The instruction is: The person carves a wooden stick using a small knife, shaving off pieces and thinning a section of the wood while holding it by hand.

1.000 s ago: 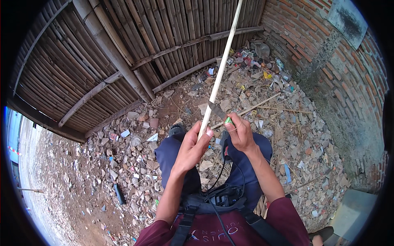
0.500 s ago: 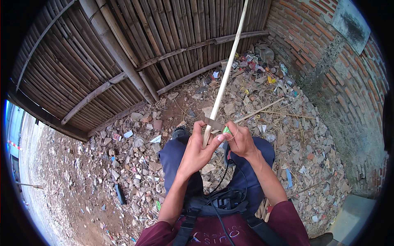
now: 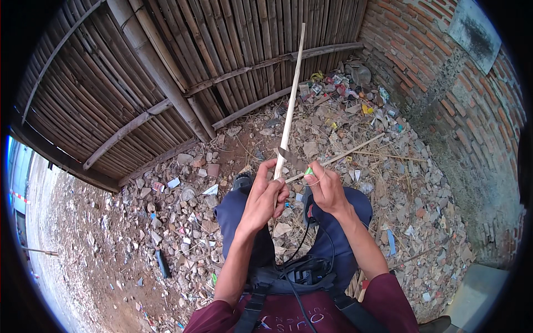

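A long pale wooden strip [image 3: 292,102] points away from me, its near end wrapped in the fingers of my left hand [image 3: 263,198]. My right hand [image 3: 328,190] is closed round the green handle of a knife [image 3: 294,159]. The dark blade reaches left and its tip end lies against the strip, just beyond my left fingers. My right thumb rests along the handle. A thin loop, perhaps a band, shows at the right fingers.
Rubble and litter [image 3: 183,222] cover the ground around my feet. A bamboo wall [image 3: 233,44] stands ahead and left, a brick wall [image 3: 438,77] on the right. Loose sticks [image 3: 355,149] lie beyond my right hand. Black cables [image 3: 297,250] hang at my waist.
The strip has been drawn back toward me and tilts less to the right. My left thumb has folded over it, away from the knife, and the blade has angled more steeply.
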Available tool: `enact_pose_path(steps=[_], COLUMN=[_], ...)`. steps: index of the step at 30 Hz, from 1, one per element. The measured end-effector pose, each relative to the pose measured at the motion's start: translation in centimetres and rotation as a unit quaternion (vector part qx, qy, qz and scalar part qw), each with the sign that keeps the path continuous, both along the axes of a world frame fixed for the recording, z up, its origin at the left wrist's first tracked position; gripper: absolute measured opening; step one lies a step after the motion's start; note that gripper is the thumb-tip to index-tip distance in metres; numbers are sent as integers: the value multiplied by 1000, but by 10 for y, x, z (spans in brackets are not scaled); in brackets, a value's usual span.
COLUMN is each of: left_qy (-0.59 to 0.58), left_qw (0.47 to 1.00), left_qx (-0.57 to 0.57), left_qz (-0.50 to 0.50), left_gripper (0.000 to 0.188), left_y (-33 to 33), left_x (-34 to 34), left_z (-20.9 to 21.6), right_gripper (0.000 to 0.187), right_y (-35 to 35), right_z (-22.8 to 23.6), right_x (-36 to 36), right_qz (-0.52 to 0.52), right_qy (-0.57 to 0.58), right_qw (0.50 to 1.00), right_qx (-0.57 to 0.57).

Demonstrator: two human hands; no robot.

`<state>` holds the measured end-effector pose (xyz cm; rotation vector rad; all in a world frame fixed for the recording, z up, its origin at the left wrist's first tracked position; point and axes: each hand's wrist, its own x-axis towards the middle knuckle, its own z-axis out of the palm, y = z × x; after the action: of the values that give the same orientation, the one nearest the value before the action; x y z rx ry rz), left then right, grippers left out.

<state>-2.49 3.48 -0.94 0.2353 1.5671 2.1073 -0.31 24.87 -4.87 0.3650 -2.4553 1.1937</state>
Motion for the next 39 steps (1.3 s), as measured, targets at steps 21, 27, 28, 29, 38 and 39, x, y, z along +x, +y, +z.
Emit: enact_pose_path(steps=[21, 27, 28, 29, 38, 39], left_qy=[113, 289, 284, 291, 222, 147], left_qw=[992, 942, 941, 936, 970, 987], left_qx=[-52, -154, -168, -176, -70, -30], left_qz=[8, 74, 78, 87, 75, 52], left_gripper=[29, 32, 32, 34, 30, 28], left_y=[9, 30, 33, 35, 38, 38], left_x=[8, 20, 23, 25, 22, 22], left_z=[-17, -18, -15, -11, 3, 5], right_gripper=[32, 25, 22, 21, 18, 18], right_y=[-6, -5, -3, -5, -16, -16], right_z=[0, -3, -2, 5, -1, -2], right_x=[-1, -11, -12, -12, -17, -17], right_qz=[16, -11, 0, -10, -44, -65], right_qy=[10, -36, -105, -95, 56, 69], right_qw=[999, 999, 994, 995, 995, 993], right_qx=[41, -1, -21, -16, -68, -70])
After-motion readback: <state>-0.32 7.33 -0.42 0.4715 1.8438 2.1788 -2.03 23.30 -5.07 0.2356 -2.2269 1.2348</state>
